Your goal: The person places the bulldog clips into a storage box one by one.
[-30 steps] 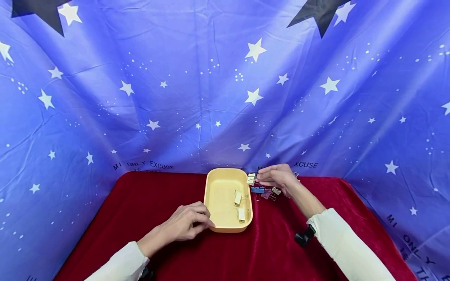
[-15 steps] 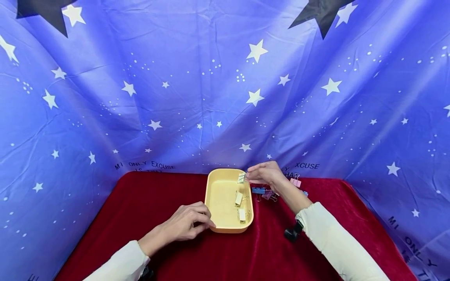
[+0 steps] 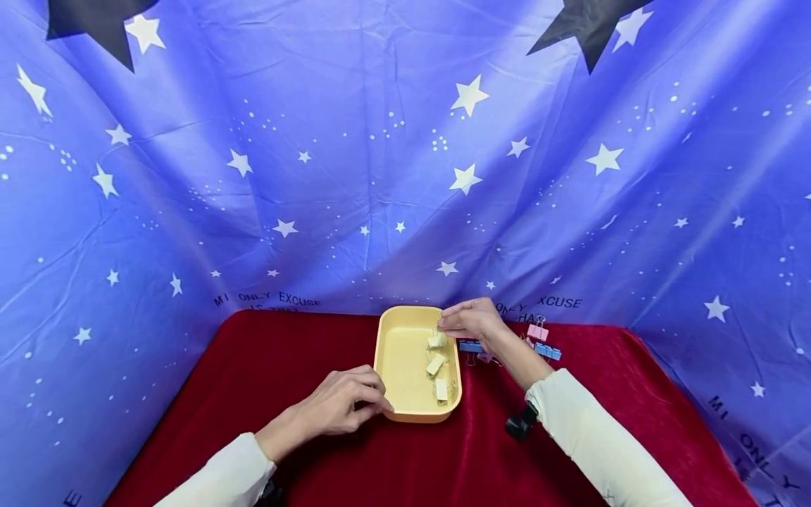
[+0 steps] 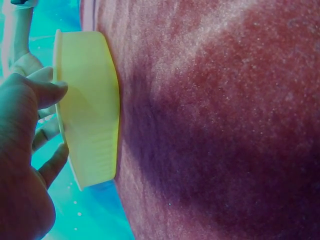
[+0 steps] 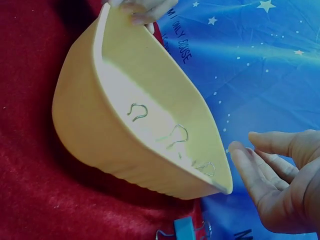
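Note:
A yellow tray [image 3: 403, 366] stands on the red cloth. My left hand [image 3: 347, 400] holds its near left corner, thumb and fingers at the rim in the left wrist view. Three pale yellow binder clips lie along the tray's right side: a far clip [image 3: 437, 341], a middle clip [image 3: 435, 365] and a near clip [image 3: 441, 391]. Over the far right rim hovers my right hand [image 3: 474, 321], its fingers extended. Nothing shows between its thumb and fingertips in the right wrist view, where wire handles [image 5: 179, 134] of clips stick up inside the tray.
Right of the tray lie more binder clips: a blue clip [image 3: 471, 346], a purple one [image 3: 486, 358] partly behind the right forearm, a pink one [image 3: 537, 331] and another blue one [image 3: 548, 351]. A starry blue curtain [image 3: 355, 176] hangs behind the table.
My right hand carried a pale yellow binder clip left over the tray's rim and let it go inside. The middle clip has turned slightly. My left hand stays at the tray's corner.

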